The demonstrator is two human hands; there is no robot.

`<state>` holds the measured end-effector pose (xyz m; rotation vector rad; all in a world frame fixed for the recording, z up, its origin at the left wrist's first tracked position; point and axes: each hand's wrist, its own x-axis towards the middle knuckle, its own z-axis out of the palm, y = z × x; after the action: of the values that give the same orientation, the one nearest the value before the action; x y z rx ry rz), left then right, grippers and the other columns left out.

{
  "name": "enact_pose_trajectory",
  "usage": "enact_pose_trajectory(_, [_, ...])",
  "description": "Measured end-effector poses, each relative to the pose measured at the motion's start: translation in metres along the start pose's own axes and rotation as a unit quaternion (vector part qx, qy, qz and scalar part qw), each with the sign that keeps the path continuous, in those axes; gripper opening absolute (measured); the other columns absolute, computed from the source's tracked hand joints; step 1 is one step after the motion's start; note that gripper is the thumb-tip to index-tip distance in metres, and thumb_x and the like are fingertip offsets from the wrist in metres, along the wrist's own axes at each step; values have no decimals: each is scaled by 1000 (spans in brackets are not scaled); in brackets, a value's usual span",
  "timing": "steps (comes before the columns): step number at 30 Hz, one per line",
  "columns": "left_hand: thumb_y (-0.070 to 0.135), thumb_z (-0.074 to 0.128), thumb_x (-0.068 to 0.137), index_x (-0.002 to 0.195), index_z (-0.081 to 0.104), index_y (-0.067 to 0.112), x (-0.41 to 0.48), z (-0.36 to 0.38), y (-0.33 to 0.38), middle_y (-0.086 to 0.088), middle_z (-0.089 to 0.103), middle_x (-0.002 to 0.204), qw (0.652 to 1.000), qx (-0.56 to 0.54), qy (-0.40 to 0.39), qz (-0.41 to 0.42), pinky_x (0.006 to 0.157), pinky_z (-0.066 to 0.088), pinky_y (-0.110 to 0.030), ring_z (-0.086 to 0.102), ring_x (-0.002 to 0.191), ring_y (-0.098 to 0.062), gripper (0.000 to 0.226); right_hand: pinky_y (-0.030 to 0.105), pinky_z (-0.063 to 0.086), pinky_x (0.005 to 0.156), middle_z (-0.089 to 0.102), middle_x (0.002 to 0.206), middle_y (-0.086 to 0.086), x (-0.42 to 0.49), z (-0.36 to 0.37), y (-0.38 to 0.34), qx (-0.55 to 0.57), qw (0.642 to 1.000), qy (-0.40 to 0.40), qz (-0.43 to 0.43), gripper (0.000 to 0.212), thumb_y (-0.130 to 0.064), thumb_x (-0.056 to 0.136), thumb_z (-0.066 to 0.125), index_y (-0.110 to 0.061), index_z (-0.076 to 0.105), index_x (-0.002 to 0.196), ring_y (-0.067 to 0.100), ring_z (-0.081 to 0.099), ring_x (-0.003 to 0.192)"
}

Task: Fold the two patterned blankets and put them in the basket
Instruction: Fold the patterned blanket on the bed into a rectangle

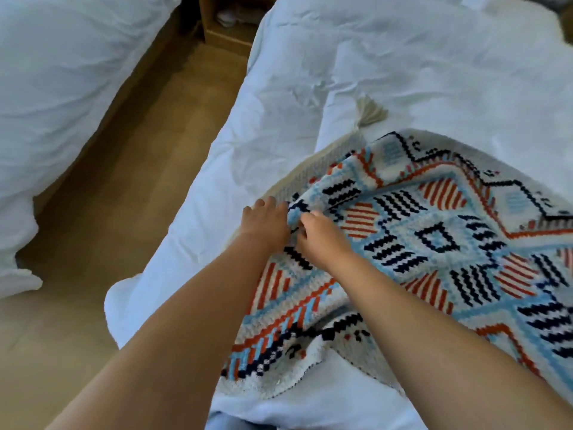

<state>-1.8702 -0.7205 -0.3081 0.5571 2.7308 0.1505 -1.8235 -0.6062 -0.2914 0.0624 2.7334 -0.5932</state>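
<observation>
Together, left hand (266,221), right hand (322,235), fingers (310,220) gripping patterned blanket (434,237), white bed (403,72) (rumpled), wooden floor (139,150).

One patterned blanket (434,237) in view: knitted, cream ground with light-blue, red-orange and navy geometric diamonds, and a beige tassel (370,113) at its far corner. It lies rumpled on the white bed (403,72), left edge bunched and raised over a lower layer.
</observation>
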Motion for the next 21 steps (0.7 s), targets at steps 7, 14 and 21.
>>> enact_pose_trajectory(7, [30,44,91,127,40,13,136,-22,16,-11,44,127,997,27,-29,69,90,35,-40,41,117,-30,41,32,30,66,48,97,13,112,-52,45,7,998,44,37,9,-11,88,43,-6,49,93,22,41,82])
enact_pose_trajectory(14, [30,46,92,129,36,12,235,-15,36,-12,46,127,996,33,-27,75,88,38,-40,44,116,-30,42,31,32,68,53,108,17,193,-76,100,-17,997,51,62,20,-13,89,45,-1,52,102,30,52,95])
enact_pose_trajectory(21, [32,48,93,143,14,10,304,5,69,-15,40,135,996,-55,-60,42,90,39,-39,41,121,-31,64,37,41,88,45,127,15,243,-83,152,-60,993,6,102,33,-17,89,47,-3,47,119,30,44,116])
